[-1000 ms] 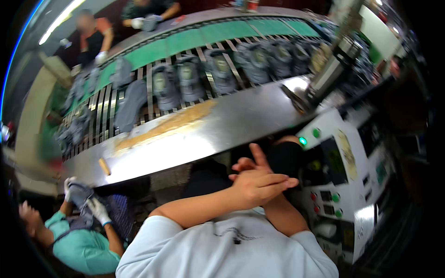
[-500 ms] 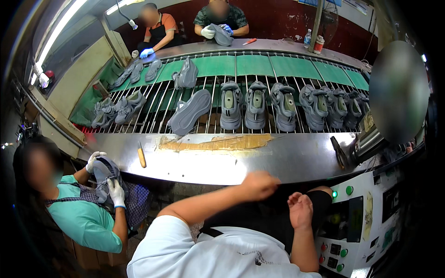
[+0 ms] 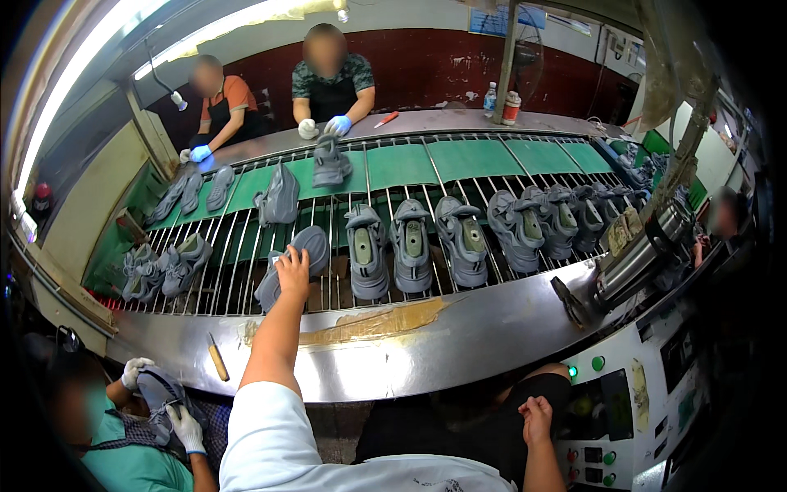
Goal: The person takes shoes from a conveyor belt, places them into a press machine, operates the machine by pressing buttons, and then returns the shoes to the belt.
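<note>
My left hand (image 3: 293,272) reaches over the metal ledge to a grey sneaker (image 3: 310,244) lying on its side on the rods, sole facing me. Its fingers are spread and touch the shoe, covering its middle. Above my lap, near the control panel, my right hand (image 3: 537,420) has its fingers curled in, with nothing seen in them. Right of the touched shoe, a grey sneaker (image 3: 367,252) stands on the rods with its heel toward me, first in a row of several. Another grey sneaker (image 3: 279,195) rests just beyond my left hand.
A metal ledge (image 3: 393,357) with brown tape runs before me. On it lie a wooden-handled knife (image 3: 218,361) and dark pliers (image 3: 566,300). At right stands a control panel (image 3: 611,402). A co-worker's gloved hand (image 3: 187,428) holds a shoe at left; two people sit across the conveyor.
My left hand has gone from above my lap out to the sneaker. My right hand's fingers have curled in. Opposite, a co-worker has let go of a shoe, now on the conveyor.
</note>
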### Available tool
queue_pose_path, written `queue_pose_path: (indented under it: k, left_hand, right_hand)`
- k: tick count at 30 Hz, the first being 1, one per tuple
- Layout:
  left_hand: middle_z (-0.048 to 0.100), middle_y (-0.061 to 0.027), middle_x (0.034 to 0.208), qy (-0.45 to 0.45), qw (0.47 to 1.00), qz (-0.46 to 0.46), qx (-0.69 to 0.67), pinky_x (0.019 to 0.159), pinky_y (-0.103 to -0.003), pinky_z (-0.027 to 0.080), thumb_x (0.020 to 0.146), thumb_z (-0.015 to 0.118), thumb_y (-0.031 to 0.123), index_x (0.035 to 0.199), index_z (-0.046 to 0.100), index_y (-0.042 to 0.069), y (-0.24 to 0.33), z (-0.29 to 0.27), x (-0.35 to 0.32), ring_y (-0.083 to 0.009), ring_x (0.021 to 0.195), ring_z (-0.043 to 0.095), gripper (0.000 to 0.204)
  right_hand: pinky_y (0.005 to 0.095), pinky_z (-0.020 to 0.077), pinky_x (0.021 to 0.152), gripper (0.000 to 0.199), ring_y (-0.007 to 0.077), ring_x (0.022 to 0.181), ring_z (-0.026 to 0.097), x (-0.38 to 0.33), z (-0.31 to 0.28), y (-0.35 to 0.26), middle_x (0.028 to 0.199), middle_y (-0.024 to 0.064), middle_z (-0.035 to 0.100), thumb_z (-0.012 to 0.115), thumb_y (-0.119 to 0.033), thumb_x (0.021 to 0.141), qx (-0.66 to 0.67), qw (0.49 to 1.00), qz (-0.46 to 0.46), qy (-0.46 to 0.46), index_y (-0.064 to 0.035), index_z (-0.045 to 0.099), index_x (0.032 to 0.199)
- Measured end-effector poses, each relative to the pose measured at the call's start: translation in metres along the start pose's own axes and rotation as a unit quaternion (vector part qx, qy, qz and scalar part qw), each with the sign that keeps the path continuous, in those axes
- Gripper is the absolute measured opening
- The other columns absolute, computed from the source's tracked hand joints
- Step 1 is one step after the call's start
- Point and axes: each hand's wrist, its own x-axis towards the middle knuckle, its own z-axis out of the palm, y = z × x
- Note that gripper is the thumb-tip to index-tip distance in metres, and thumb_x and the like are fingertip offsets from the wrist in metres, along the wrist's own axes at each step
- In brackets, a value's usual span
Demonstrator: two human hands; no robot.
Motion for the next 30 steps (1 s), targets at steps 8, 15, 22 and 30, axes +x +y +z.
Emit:
queue_pose_path:
  k: [8, 15, 22, 30]
  left_hand:
    - [0.047, -0.0231, 0.134, -0.035, 0.951, -0.059, -0.301, 0.096, -0.036, 0.045, 0.052, 0.076, 0.037, 0.113, 0.065, 0.007, -0.077, -0.075, -0.005, -0.0315, 0.108, 0.059, 0.069]
    - [0.057, -0.0156, 0.123, -0.158, 0.218, -0.129, -0.954, 0.091, -0.039, 0.049, 0.086, 0.047, 0.045, 0.130, 0.050, 0.002, -0.075, -0.061, -0.202, -0.0305, 0.106, 0.059, 0.061]
    - [0.058, -0.0188, 0.117, -0.258, 0.043, -0.024, -0.965, 0.088, -0.047, 0.050, 0.086, 0.042, 0.063, 0.127, 0.050, 0.006, 0.132, -0.132, -0.276, -0.0359, 0.103, 0.059, 0.071]
    - [0.065, -0.0065, 0.092, -0.370, 0.411, 0.426, -0.716, 0.076, -0.030, 0.050, 0.093, 0.056, 0.020, 0.110, 0.061, -0.002, 0.272, -0.317, -0.269, -0.0141, 0.081, 0.060, 0.028]
  right_hand:
    - [0.0284, 0.0489, 0.065, 0.013, 0.0165, 0.066, 0.059, 0.000, 0.007, -0.005, 0.071, 0.0061, 0.059, 0.051, -0.016, 0.095, 0.035, 0.999, 0.028, -0.028, -0.0080, 0.055, 0.085]
    - [0.0274, 0.0495, 0.071, 0.014, 0.0154, 0.075, 0.061, -0.010, 0.012, -0.008, 0.081, 0.0071, 0.063, 0.052, -0.014, 0.094, -0.123, 0.988, 0.000, -0.091, -0.0036, 0.057, 0.099]
    - [0.0300, 0.0439, 0.093, 0.051, 0.0197, 0.108, 0.055, -0.027, 0.076, -0.034, 0.120, 0.0123, 0.054, 0.058, -0.015, 0.090, -0.019, 0.948, -0.048, -0.314, -0.0042, 0.038, 0.136]
    - [0.0417, 0.0347, 0.105, 0.069, 0.0277, 0.122, 0.047, -0.053, 0.030, -0.130, 0.137, 0.0098, 0.047, 0.057, -0.047, 0.085, 0.386, 0.828, -0.262, -0.312, -0.0079, 0.039, 0.138]
